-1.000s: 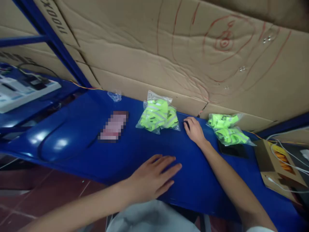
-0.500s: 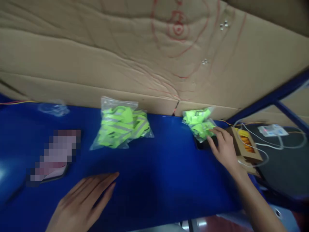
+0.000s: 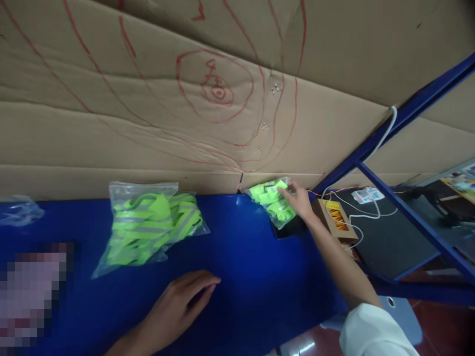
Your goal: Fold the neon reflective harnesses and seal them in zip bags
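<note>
Right hand [image 3: 299, 200] is touching neon-green straps in clear plastic bags [image 3: 276, 200], grip unclear; left hand [image 3: 174, 306] is curling half-open, empty, similar filled bags [image 3: 143, 225] lying beyond it.

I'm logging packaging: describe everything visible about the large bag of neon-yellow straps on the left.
The clear plastic bag is wrinkled, with a flat top band. Inside are tangled neon-yellow straps with grey stripes. It lies on the blue table, top towards the cardboard, one lower corner pointed. A similar bag adjoins its right side; neither the left hand nor right hand touches it.
</note>
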A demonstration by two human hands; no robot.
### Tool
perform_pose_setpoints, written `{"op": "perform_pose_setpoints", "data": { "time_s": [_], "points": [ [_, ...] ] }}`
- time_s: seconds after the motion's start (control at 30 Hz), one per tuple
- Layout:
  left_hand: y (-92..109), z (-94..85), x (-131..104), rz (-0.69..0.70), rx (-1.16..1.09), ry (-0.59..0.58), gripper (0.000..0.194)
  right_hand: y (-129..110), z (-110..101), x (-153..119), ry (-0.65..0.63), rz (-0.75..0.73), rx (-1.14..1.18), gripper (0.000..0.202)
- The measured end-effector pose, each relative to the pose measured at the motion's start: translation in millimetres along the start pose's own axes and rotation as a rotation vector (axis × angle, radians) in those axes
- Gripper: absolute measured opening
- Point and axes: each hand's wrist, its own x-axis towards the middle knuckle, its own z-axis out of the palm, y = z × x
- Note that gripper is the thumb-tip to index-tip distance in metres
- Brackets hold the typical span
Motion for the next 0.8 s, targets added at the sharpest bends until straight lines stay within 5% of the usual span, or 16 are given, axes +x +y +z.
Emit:
{"op": "perform_pose_setpoints", "data": {
  "time_s": [0.1, 0.17, 0.27, 0.33, 0.47, 0.53, 0.67, 0.8],
  "points": [
    [2, 4.1, 7, -0.302, -0.325, -0.069, 0.021, -47, 6, -48, 0.019, -0.179, 0.043, 0.024],
    [5, 9.3, 12, -0.444, -0.633, -0.081, 0.037, -76, 15, -89, 0.096, -0.396, 0.106, 0.019],
    [6, 22.2, 17, -0.473, -1.063, -0.147, 0.058, -104, 34, -141, 0.033, -0.615, 0.206, 0.023],
    [4, 30.4, 16, -0.417, -1.183, -0.137, 0.059, -111, 47, -160, -0.028, -0.532, 0.293, 0.024],
    [4, 37.6, 11, -0.327, -1.048, 0.01, 0.082, -108, 65, -168, -0.025, -0.15, 0.491, 0.03],
    [6, 37.7, 11, -0.318, -0.819, 0.081, 0.069, -108, 69, -166, -0.057, -0.072, 0.561, 0.022],
    [7, 35.1, 16, -0.344, -0.511, 0.205, 0.026, -120, 69, -167, -0.175, -0.135, 0.641, 0.004],
    [2, 30.4, 19, -0.449, -0.73, 0.284, 0.022, -130, 66, -171, -0.368, -0.281, 0.609, 0.04]
  ]
}}
